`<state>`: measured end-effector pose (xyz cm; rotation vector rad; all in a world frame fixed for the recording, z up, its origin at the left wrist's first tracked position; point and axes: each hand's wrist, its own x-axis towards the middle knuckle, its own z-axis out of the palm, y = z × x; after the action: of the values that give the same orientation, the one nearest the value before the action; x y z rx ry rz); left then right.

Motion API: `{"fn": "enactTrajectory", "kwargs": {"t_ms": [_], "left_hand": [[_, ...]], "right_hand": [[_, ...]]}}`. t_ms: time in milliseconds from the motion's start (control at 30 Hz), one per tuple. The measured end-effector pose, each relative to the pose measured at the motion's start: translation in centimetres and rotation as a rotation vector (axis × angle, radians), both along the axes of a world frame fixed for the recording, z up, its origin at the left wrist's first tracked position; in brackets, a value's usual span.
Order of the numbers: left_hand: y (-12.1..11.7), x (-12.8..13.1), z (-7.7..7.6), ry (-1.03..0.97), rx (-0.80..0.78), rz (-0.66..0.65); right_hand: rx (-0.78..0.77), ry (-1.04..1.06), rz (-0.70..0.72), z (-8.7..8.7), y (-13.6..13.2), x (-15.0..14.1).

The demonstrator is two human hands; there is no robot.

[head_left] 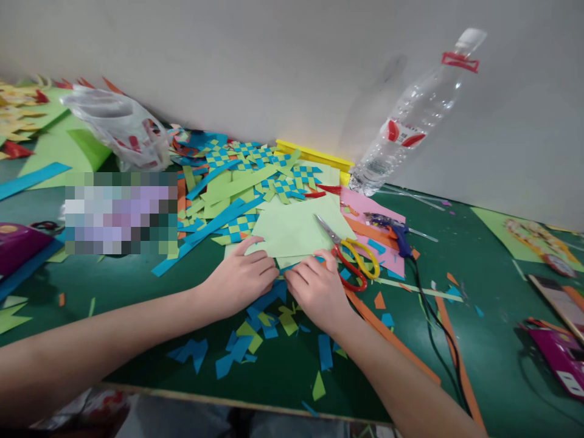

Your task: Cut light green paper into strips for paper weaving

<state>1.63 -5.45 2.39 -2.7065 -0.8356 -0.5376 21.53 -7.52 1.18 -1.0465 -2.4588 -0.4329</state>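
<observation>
My left hand (249,277) and my right hand (317,286) meet low over the table, fingers curled inward and pinched. Between their fingertips shows a sliver of blue paper (281,274); most of it is hidden by the fingers. Just beyond them lies a pale green paper sheet (292,225). Scissors (349,249) with red and yellow handles rest against the right hand's far side, blades on the sheet. Blue and green paper scraps (249,340) are scattered on the near side of both hands.
Woven blue-green paper pieces (241,155) and strips pile up behind. A plastic bag (121,128) stands at left, a tall clear bottle (406,121) leans on the wall. A blue glue gun (399,237) lies on pink paper, its black cord (433,310) running toward the near edge.
</observation>
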Motion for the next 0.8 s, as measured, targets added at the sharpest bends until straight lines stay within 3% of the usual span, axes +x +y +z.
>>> {"fn": "enactTrajectory", "kwargs": {"t_ms": [533,800], "left_hand": [[0.0,0.05,-0.19,0.01,0.018,-0.016],[0.85,-0.89,0.45,0.025,0.004,0.004]], "right_hand": [[-0.015,-0.033,0.056,-0.08,-0.01,-0.1],[-0.07,0.041,0.018,-0.39,0.27,0.26]]}}
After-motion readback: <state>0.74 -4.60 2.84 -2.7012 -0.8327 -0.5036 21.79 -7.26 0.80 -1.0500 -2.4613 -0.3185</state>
